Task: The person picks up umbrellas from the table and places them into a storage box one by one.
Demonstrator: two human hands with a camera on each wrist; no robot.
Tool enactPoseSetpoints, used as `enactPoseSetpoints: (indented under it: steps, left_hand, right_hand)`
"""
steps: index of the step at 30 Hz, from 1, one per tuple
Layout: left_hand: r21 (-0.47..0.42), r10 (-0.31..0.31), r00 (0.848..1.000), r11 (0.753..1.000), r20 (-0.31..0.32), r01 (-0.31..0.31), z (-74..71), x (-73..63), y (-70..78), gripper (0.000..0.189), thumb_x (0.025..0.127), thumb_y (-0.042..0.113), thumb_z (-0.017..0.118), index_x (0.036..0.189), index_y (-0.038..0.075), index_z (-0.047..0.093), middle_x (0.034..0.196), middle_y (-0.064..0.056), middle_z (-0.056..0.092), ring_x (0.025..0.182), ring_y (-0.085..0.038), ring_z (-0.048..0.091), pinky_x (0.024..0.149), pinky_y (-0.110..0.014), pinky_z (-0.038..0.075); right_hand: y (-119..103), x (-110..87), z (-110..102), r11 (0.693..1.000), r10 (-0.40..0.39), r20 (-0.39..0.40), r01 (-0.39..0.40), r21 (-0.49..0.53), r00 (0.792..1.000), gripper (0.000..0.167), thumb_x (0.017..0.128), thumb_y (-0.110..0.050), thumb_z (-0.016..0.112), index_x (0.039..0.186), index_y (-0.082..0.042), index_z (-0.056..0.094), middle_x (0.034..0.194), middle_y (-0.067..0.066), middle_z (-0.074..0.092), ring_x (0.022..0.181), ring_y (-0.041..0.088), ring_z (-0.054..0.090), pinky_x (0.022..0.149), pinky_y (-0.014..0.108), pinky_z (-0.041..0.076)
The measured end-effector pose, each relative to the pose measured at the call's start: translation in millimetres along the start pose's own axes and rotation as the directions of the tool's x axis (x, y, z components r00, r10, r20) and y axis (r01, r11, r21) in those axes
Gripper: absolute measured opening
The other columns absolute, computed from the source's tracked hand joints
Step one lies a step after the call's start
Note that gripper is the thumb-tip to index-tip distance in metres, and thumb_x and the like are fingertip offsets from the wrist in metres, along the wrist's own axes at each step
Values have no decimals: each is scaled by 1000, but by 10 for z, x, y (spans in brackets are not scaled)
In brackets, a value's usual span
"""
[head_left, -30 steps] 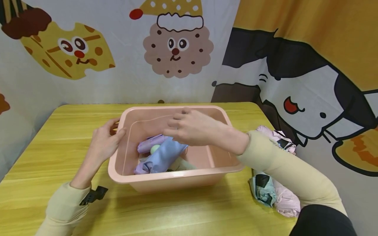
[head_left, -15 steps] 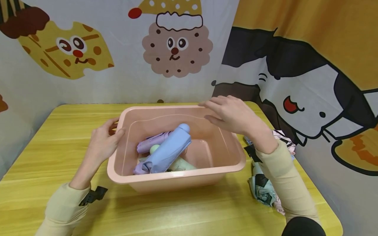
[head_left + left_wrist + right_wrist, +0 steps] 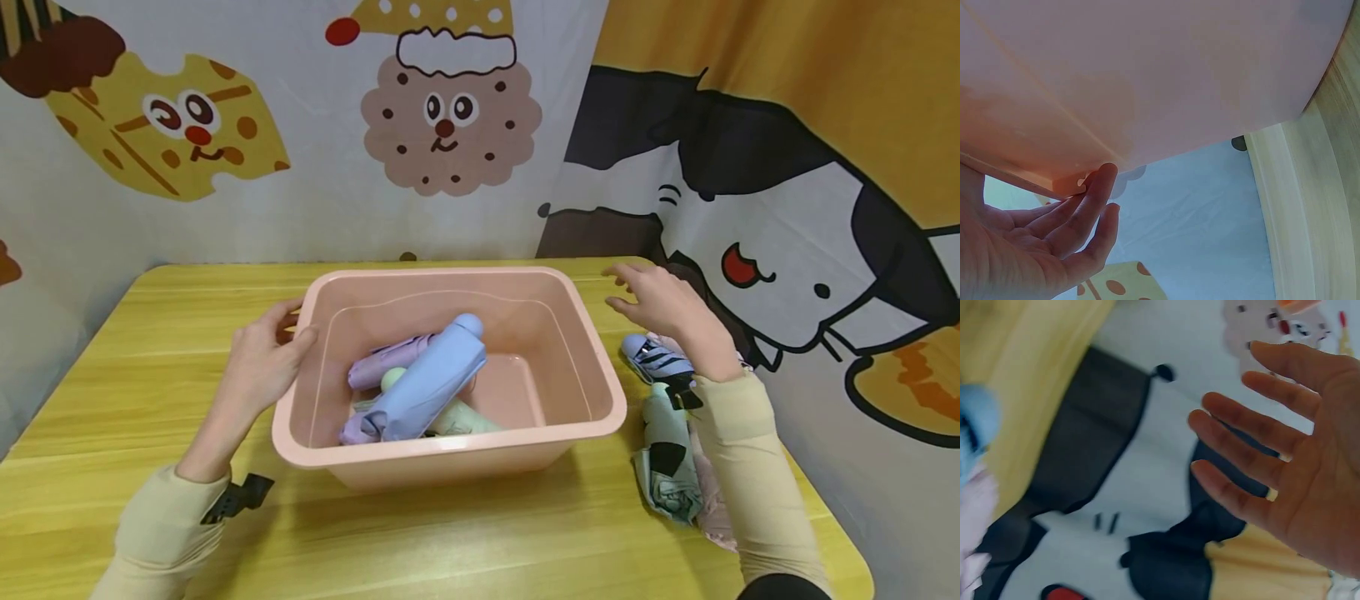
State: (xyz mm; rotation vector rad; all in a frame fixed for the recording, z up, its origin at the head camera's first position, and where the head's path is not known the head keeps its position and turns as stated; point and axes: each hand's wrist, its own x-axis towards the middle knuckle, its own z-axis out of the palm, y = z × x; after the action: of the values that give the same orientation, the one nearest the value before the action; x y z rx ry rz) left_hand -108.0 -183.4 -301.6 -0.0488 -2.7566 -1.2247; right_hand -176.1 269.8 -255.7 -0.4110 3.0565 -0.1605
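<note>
A pink plastic tub [image 3: 450, 454] stands on the table. My left hand [image 3: 266, 354] holds its left rim, thumb on top; in the left wrist view the fingers [image 3: 1094, 206] reach under that rim. Inside the tub, a blue folded umbrella [image 3: 435, 379] lies slantwise over a purple folded umbrella [image 3: 378, 367] and a pale green one [image 3: 465, 418]. To the right of the tub my right hand [image 3: 663, 304] hovers with fingers spread and nothing in them, above a blue striped folded umbrella [image 3: 656, 357]. The right wrist view shows the bare palm [image 3: 1310, 462].
Near the table's right edge, a green folded umbrella with black patches [image 3: 667, 467] lies beside a pink one [image 3: 712, 492], partly hidden by the right sleeve [image 3: 738, 467]. A cartoon-printed curtain [image 3: 450, 225] hangs behind the wooden table [image 3: 450, 542].
My right hand has moved from over the tub to the right, out past its rim, leaving the blue folded umbrella in full view. My left hand has stayed on the rim.
</note>
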Motion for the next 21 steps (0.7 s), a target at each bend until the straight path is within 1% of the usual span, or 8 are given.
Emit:
enactPoseSetpoints:
  steps: [4,8,12,15,19,21]
  left_hand:
    - [-5,3,1000,1000,-3,-3,-4,-4,-1,54,97,29,47,138,-5,43,125,-34,56,105,-48,61,84,-56,53]
    - [-4,7,1000,1000,-4,-7,-6,-5,-5,54,97,29,47,138,-6,43,125,-34,56,104,-48,61,83,-56,53]
    - [0,4,1000,1000,2,-4,-7,-6,-2,54,97,29,47,138,-5,42,125,-34,56,105,-48,61,83,-56,53]
    - [1,-2,1000,1000,9,2,-8,-7,3,54,97,29,47,139,-5,42,126,-34,55,106,-48,60,83,-56,53]
    - [0,0,1000,1000,7,0,-9,-5,8,54,97,29,47,138,-6,42,126,-34,55,106,-48,60,84,-56,53]
    - [-1,4,1000,1000,4,-4,-10,-4,10,54,97,28,47,138,-6,42,126,-34,55,105,-48,60,83,-56,53]
  right_hand:
    - [241,-18,141,998,56,100,-56,-6,993,47,92,-23,58,134,-5,48,128,24,56,111,39,57,85,57,50]
    - [456,-28,298,994,104,174,-105,-4,979,49,92,-23,58,135,-3,46,128,27,55,111,41,56,85,58,49]
    - [614,-44,449,990,138,266,-141,-11,954,53,91,-24,60,135,-1,45,126,30,54,110,42,56,84,58,49]
    - [696,-47,542,990,139,330,-138,-28,934,55,89,-23,63,135,2,44,126,32,53,107,41,55,85,56,50]
    - [756,-46,637,989,145,385,-141,-38,911,57,86,-19,64,134,4,44,126,33,51,102,37,52,84,51,50]
    - [775,-44,680,986,162,409,-160,-39,898,59,86,-18,65,135,4,41,127,33,49,102,36,50,83,49,50]
